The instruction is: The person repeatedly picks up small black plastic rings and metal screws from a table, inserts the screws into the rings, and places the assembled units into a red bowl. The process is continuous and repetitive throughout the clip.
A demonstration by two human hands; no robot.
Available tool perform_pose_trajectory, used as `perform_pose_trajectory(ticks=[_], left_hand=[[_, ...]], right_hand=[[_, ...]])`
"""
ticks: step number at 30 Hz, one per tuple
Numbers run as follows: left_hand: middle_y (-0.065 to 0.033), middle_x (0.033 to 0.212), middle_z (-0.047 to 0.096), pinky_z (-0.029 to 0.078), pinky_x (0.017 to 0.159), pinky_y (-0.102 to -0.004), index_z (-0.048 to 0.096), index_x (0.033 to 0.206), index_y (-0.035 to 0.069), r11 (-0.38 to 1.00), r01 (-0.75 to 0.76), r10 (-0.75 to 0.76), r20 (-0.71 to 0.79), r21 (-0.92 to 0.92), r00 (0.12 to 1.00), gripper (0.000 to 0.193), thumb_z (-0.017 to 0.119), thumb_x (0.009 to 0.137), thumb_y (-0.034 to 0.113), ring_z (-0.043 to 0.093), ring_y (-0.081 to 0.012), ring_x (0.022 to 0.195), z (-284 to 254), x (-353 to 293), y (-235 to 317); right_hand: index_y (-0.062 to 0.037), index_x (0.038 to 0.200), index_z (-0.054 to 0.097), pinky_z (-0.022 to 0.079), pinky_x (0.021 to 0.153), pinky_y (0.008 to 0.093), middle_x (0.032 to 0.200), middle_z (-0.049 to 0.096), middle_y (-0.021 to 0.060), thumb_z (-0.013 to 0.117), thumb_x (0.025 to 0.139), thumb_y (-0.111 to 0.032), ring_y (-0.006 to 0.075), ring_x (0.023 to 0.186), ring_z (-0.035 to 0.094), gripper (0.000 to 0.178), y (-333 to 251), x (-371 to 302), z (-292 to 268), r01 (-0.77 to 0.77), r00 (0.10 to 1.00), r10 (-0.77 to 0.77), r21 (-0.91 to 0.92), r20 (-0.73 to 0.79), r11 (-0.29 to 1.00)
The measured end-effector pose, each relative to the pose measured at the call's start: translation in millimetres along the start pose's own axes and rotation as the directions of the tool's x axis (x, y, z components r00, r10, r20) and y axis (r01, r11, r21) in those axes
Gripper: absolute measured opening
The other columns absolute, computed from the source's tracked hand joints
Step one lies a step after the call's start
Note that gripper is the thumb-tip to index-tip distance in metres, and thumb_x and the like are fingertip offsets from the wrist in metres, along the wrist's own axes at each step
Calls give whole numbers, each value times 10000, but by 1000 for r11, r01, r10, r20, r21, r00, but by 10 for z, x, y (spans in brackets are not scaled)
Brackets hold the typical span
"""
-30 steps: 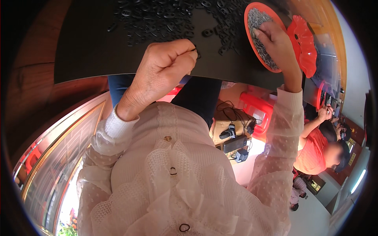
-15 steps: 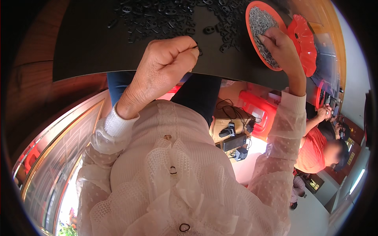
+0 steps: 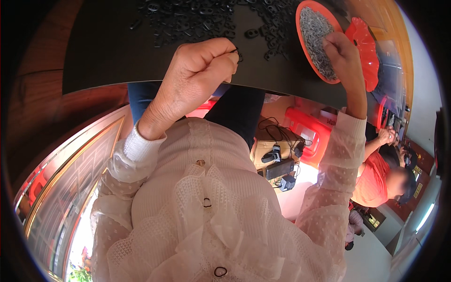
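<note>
My left hand (image 3: 202,70) is closed in a pinch above the near edge of the dark table. A small black plastic piece (image 3: 237,52), mostly hidden by the fingers, pokes out past the fingertips. My right hand (image 3: 345,55) is over the right side of an orange-red oval bowl (image 3: 302,44) full of tiny grey metal springs (image 3: 315,35). Its thumb and fingers are pressed together; whatever is between them is hidden. Beyond my left hand lie many loose black two-hole cord-lock parts (image 3: 202,23), with one piece (image 3: 252,33) lying apart.
A red wavy-rimmed dish (image 3: 365,54) stands right of the bowl. Below the table edge are a red plastic stool (image 3: 307,134) and a cardboard box (image 3: 263,152) with black adapters and cables. Another person in an orange-red shirt (image 3: 373,185) works at the far right.
My right hand's fingertips have shifted slightly up and to the right, toward the bowl's right rim. My left hand keeps its pinch, almost in the same place.
</note>
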State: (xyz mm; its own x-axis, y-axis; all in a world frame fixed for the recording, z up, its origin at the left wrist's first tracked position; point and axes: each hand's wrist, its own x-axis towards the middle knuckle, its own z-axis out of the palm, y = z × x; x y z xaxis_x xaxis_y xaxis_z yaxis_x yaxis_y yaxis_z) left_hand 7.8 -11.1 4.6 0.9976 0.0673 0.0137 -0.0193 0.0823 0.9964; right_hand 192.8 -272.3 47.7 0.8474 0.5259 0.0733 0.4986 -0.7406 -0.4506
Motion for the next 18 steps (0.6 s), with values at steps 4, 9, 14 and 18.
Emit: perform_pose_trajectory(ticks=[4, 9, 14, 18], left_hand=[[-20, 632, 521, 423, 565, -229, 544, 754, -30, 1000, -13, 13, 6, 1, 1000, 149, 499, 873, 49, 493, -72, 603, -4, -2, -4], [-29, 669, 559, 396, 539, -223, 574, 808, -14, 999, -24, 24, 2, -21, 1000, 173, 499, 917, 97, 478, -64, 587, 5, 9, -50], [-33, 714, 591, 323, 478, -188, 607, 898, 0, 995, -47, 50, 29, -83, 998, 197, 477, 958, 136, 401, -38, 524, -33, 4, -66], [8, 661, 555, 321, 471, -190, 580, 778, 12, 976, 79, -82, -4, -205, 997, 215, 509, 938, 137, 411, -21, 539, -55, -16, 1]], right_hand=[[16, 894, 592, 421, 609, 275, 671, 530, 38, 589, 868, -138, 105, 643, 492, 156, -317, -98, 16, -19, 999, 25, 142, -36, 990], [6, 873, 583, 409, 573, 268, 651, 506, 31, 584, 885, -134, 97, 608, 464, 141, -868, -222, 204, 105, 991, -126, 362, 36, 926], [-3, 805, 528, 401, 528, 332, 670, 496, 97, 616, 847, -106, 229, 565, 492, 141, -1106, -168, 421, 334, 908, -385, 269, 166, 903], [-13, 792, 506, 419, 559, 393, 725, 508, 133, 620, 801, -84, 331, 640, 527, 135, -1190, -146, 501, 435, 835, -492, 251, 246, 864]])
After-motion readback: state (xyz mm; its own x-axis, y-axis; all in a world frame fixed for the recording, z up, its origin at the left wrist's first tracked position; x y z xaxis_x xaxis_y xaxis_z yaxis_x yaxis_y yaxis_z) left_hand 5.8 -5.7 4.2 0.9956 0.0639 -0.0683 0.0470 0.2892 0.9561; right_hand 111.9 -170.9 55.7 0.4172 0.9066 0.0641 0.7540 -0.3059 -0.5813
